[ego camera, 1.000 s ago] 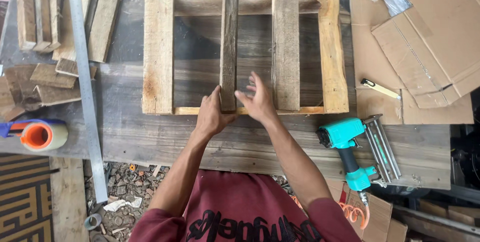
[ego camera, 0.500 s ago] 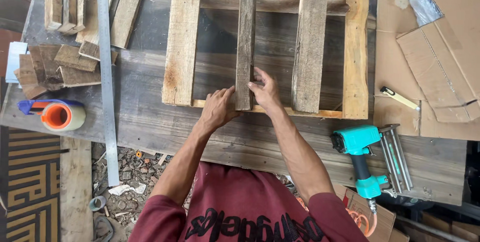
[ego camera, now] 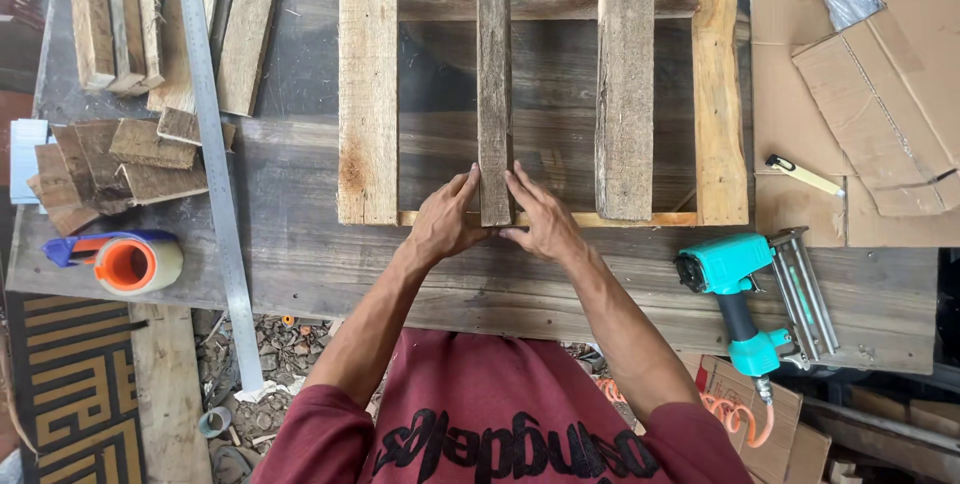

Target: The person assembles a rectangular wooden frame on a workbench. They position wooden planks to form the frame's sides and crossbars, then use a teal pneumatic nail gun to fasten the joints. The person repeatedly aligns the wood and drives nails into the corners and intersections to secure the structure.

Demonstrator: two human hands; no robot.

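Fingers of our left hand (ego camera: 445, 224) and right hand (ego camera: 540, 222) press together against both sides of the narrow slat (ego camera: 494, 94), low in the frame's centre, where it crosses the lower rail (ego camera: 560, 218). Nothing fastens it visibly; we judge uneven pressure could skew it toward the wide slat (ego camera: 625, 94).

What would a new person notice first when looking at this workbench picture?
First, the two hands, left hand and right hand, pressing the near end of a narrow dark slat from both sides, at the middle of a wooden frame on the bench. Next, the turquoise nail gun lying to the right, and the orange-cored tape dispenser at the left edge.
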